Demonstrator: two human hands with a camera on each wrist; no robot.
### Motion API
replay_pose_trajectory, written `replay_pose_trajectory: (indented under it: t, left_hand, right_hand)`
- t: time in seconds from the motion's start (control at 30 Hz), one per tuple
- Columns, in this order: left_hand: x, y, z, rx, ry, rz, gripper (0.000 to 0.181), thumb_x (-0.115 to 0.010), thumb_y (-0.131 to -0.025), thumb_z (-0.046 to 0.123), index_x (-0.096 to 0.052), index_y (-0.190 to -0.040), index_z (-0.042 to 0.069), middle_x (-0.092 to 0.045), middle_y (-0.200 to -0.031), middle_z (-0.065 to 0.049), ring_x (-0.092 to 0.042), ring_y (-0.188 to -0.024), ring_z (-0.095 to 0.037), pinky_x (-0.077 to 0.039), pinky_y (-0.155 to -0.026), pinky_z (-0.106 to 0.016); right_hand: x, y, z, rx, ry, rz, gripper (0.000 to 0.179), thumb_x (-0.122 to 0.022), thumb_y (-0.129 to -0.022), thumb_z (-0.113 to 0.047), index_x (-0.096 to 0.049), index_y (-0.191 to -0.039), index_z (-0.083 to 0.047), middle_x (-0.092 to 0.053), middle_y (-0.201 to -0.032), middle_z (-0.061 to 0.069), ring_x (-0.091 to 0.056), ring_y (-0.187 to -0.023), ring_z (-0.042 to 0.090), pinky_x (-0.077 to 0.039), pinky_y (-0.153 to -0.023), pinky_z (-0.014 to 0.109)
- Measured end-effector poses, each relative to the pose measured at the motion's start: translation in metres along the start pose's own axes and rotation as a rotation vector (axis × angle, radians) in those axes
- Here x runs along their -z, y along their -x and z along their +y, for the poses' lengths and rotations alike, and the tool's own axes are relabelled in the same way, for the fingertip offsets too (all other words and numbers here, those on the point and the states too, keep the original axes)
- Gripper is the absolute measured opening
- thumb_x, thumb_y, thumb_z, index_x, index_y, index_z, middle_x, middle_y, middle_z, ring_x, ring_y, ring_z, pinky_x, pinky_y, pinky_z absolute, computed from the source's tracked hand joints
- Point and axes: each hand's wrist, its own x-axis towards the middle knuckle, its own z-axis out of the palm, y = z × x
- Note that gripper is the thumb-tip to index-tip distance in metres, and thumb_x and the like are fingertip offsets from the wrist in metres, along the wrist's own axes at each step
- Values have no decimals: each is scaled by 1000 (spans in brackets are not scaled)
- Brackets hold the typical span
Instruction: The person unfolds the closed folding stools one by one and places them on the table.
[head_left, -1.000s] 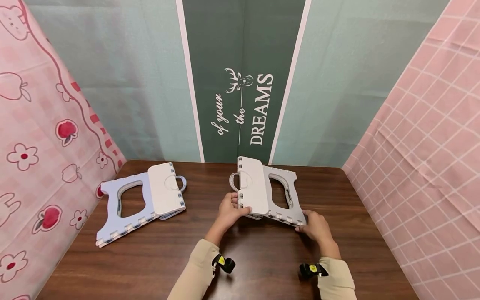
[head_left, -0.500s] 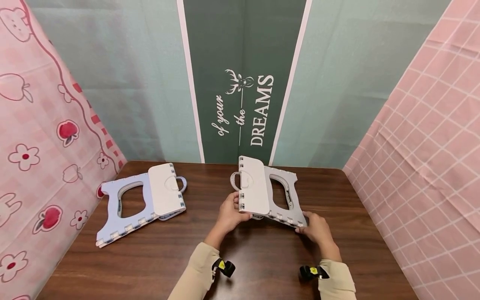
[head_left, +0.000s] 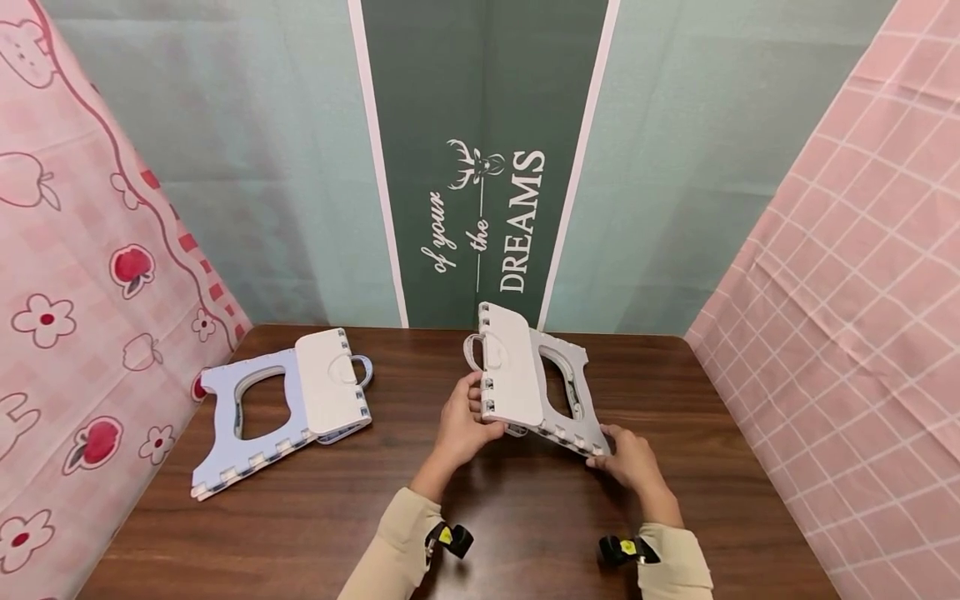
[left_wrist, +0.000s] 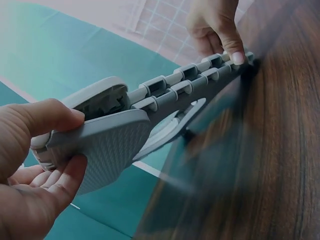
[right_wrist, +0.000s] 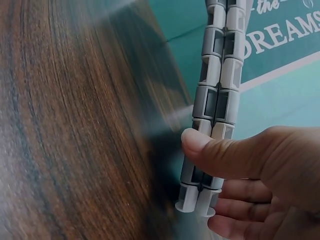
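A folded grey and white step stool is tilted over the table, its white seat end raised and its leg end low, close to the wood. My left hand grips a corner of the seat end; in the left wrist view the thumb lies on one panel edge and the fingers curl beneath the textured panel. At the leg end my right hand pinches the hinged edge, its thumb across the paired hinge segments in the right wrist view. A small carry handle sticks out from the seat end.
A second folded step stool, light blue and white, lies flat at the table's left. Behind the brown wooden table hangs a green printed cloth. Pink patterned cloths flank both sides.
The seat end of the grey stool has risen slightly and tipped, with my left hand lifting along with it. My right hand has stayed nearly in place at the leg end.
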Motion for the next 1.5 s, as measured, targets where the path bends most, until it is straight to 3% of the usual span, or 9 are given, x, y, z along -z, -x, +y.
replay_pose_trajectory:
  t: [0.1, 0.37, 0.63, 0.97, 1.2, 1.3, 1.5]
  left_hand:
    - [0, 1, 6, -56, 15, 9, 81, -78, -60, -6, -42, -132, -1, -58, -100, -11, -59, -80, -20, -51, -66, -26]
    - [7, 14, 55, -160, 96, -1, 72, -71, -65, -14, -40, -130, -14, -54, -101, -25, -59, -80, -33, -52, -68, -37]
    - [5, 13, 60, -192, 136, -5, 72, -68, -65, -14, -40, -130, -15, -51, -100, -24, -59, -79, -33, -52, -68, -41]
    - [4, 14, 74, -264, 106, 27, 68, -68, -65, -10, -44, -129, -13, -51, -97, -23, -57, -80, -33, -50, -70, -44]
    - [1, 15, 81, -304, 98, 42, 67, -68, -64, -11, -46, -128, -14, -52, -96, -24, -56, -86, -35, -48, -73, -48]
    - [-1, 14, 80, -342, 98, 58, 67, -68, -64, -11, -47, -127, -14, -52, -95, -24, -56, -87, -36, -47, -74, -49]
    - [-11, 5, 56, -388, 79, 64, 71, -72, -62, -6, -49, -129, -7, -53, -96, -20, -56, -86, -31, -49, -72, -46]
  right_hand:
    - [0, 1, -2, -1, -12, -8, 63, -82, -67, -20, -57, -118, 8, -57, -110, 31, -52, -98, 50, -41, -81, 55]
    - [0, 4, -6, 20, -39, -33, 61, -81, -69, -18, -57, -118, 9, -57, -111, 30, -51, -102, 49, -40, -84, 55]
    - [-2, 5, -7, 21, -66, -38, 59, -81, -69, -16, -58, -118, 8, -59, -111, 27, -52, -103, 45, -40, -85, 54]
    - [-2, 4, -12, 40, -98, -68, 59, -82, -68, -17, -58, -117, 7, -64, -103, 21, -57, -97, 38, -42, -82, 51]
    - [-5, 4, -14, 50, -111, -36, 59, -85, -61, -12, -62, -113, 5, -66, -90, 11, -59, -84, 29, -45, -76, 45]
    - [-4, 4, -16, 62, -103, -37, 60, -85, -59, -11, -62, -112, 5, -66, -87, 9, -57, -78, 26, -45, -73, 44]
    - [-3, 4, -21, 67, -73, -81, 59, -83, -56, -3, -63, -111, 5, -66, -84, 7, -58, -78, 24, -46, -72, 41]
